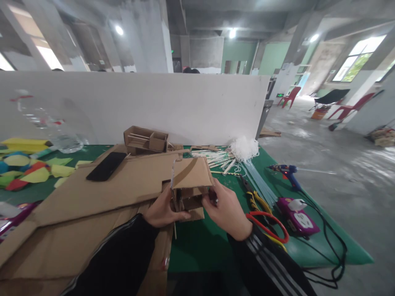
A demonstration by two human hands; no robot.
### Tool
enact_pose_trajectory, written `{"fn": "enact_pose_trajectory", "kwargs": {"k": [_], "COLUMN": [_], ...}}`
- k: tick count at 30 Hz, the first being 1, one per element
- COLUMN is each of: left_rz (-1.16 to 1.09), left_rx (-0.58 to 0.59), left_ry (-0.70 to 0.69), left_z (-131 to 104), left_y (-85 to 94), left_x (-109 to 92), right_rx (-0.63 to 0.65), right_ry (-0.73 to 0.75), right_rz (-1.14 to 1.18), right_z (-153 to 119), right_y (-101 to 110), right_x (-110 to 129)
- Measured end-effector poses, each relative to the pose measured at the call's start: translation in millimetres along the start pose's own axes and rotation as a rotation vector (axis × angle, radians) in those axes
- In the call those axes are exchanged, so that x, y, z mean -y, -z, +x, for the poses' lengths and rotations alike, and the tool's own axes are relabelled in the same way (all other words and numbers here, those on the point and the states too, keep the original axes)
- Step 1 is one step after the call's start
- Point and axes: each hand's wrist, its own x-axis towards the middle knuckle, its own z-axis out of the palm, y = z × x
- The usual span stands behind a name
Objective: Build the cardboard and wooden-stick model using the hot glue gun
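A small open-fronted cardboard box (191, 172) stands between my two hands near the middle of the green table. My left hand (163, 209) grips its left side, thumb across the lower front edge. On the right side, my right hand (226, 207) has its fingers bent against the box's edge, and the fingertips are partly hidden inside. A thin stick pokes out below the box at the left. Large flat cardboard sheets (132, 185) lie under and beside my left hand.
A black phone (106, 166) lies on the cardboard, with another cardboard box (145, 139) behind. At right are pliers (254, 197), red-handled scissors (271, 226), a glue gun (286, 170), glue sticks (257, 181) and a purple power strip (298, 216). A white partition (185, 107) borders the table.
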Motion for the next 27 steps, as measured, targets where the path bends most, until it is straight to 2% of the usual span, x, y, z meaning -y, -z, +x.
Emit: {"fn": "enact_pose_trajectory", "kwargs": {"k": [27], "left_rz": [0.033], "left_rx": [-0.01], "left_ry": [-0.018], "left_z": [-0.4], "left_y": [0.2], "left_x": [0.6], "right_rx": [-0.01], "right_ry": [-0.013], "right_rz": [0.009], "right_z": [-2.8], "right_y": [-1.6], "right_x": [3.1]}}
